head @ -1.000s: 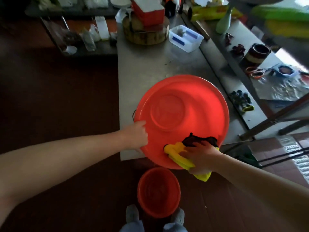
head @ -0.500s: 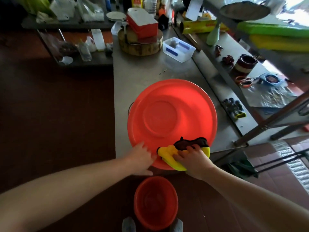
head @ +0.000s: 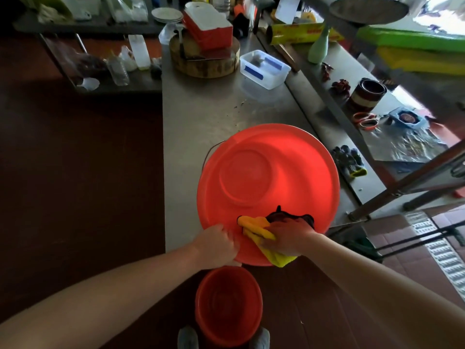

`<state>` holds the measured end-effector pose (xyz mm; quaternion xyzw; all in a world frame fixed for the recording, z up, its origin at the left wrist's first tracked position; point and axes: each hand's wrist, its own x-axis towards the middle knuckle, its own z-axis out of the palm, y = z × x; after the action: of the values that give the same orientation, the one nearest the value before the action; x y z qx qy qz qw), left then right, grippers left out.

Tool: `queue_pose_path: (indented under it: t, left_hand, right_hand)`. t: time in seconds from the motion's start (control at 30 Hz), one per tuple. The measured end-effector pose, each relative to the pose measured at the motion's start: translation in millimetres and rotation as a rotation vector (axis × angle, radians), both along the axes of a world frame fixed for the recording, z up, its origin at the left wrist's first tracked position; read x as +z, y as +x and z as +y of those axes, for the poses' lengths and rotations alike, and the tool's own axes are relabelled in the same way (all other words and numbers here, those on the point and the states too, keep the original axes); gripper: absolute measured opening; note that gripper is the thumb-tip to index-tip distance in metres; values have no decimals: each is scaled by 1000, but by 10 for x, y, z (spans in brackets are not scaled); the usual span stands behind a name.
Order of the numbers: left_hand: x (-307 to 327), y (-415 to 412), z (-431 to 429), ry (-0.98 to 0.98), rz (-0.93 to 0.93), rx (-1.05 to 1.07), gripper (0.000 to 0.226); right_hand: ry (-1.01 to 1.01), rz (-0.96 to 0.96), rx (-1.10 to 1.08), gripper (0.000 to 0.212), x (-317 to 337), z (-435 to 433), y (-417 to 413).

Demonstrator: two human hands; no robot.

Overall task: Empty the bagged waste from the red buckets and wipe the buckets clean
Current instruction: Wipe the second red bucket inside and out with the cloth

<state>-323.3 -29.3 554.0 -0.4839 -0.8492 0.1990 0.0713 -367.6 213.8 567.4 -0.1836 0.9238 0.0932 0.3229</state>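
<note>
A large red bucket (head: 271,177) lies upside down on the steel table (head: 206,114), its bottom facing up and its near rim over the table's front edge. My right hand (head: 289,235) presses a yellow and dark cloth (head: 254,229) against the bucket's near side. My left hand (head: 217,244) grips the near rim just left of the cloth. A smaller red bucket (head: 227,306) stands upright on the floor below, between my feet.
At the table's far end stand a round wooden block (head: 205,61) with a red and white box (head: 208,26) on it and a clear plastic tub (head: 264,69). The right-hand counter holds gloves (head: 349,161), a jar, scissors and foil. Dark floor lies to the left.
My left hand slid along the rim from the bucket's left side to its near edge, beside the cloth. The right hand with the cloth shifted slightly left along the bucket.
</note>
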Motion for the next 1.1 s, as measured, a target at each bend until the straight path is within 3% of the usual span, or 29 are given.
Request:
queue_pose_path:
  t: [0.17, 0.33, 0.4, 0.57, 0.67, 0.73, 0.87, 0.93, 1.03, 1.1]
  left_hand:
    - [-19, -10, -2, -27, 34, -120, 62]
    - [-128, -46, -153, -9, 27, -186, 63]
    - [-139, -67, -270, -3, -9, -189, 70]
    - [-80, -97, -330, 55, -74, -213, 76]
    - [-21, -77, -262, 44, -59, -238, 71]
    - [32, -68, -247, -1, -72, -253, 65]
    - [91, 1, -169, -164, -116, -296, 58]
    - [126, 47, -148, -217, -147, -252, 57]
    - [187, 129, -128, -200, -142, -124, 54]
    - [140, 168, -72, -210, -203, -45, 54]
  right_hand:
    - [-61, -14, -186, 78, -551, -314, -133]
    - [-365, -42, -298, 70, -764, -668, -367]
    - [-273, -74, -235, 73, -774, -595, -487]
    - [243, 84, -53, 57, -643, -331, -814]
    - [333, 107, -27, 51, -578, -334, -752]
    - [252, 49, -126, 56, -614, -398, -613]
    - [-143, -206, -379, 73, -777, -666, -339]
    - [-254, -232, -415, 78, -786, -751, -266]
    - [-246, -163, -313, 71, -761, -687, -185]
    - [-130, -116, -216, 70, -727, -531, -203]
